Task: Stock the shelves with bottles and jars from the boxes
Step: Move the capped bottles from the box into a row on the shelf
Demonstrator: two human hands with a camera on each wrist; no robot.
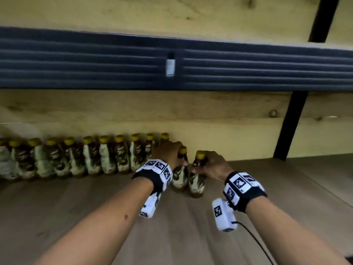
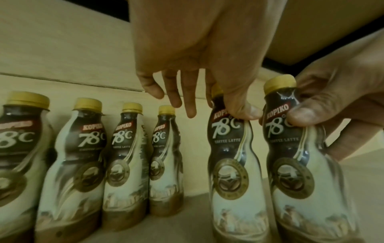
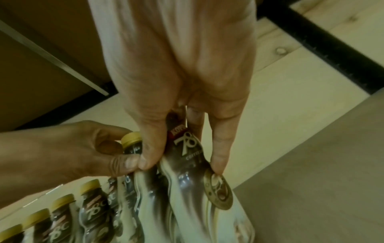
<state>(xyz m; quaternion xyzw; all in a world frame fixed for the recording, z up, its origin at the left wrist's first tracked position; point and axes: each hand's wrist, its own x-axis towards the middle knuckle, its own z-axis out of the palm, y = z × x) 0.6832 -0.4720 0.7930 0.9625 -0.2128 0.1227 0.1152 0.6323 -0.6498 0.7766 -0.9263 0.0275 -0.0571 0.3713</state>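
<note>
Both my forearms are bare — no sleeves reach into the head view. On my left wrist (image 1: 152, 174), near the middle of the frame, I wear a black band topped with white square blocks (image 1: 159, 167) printed with black-and-white checker-like markers. A white box-shaped camera unit (image 1: 150, 206) hangs under it, marked the same way. My right wrist (image 1: 243, 190), lower right of centre, carries a matching black band with white marker blocks (image 1: 239, 183). Its white unit (image 1: 223, 215) sits below — a thin black cable (image 1: 256, 243) runs from it toward the bottom edge.
</note>
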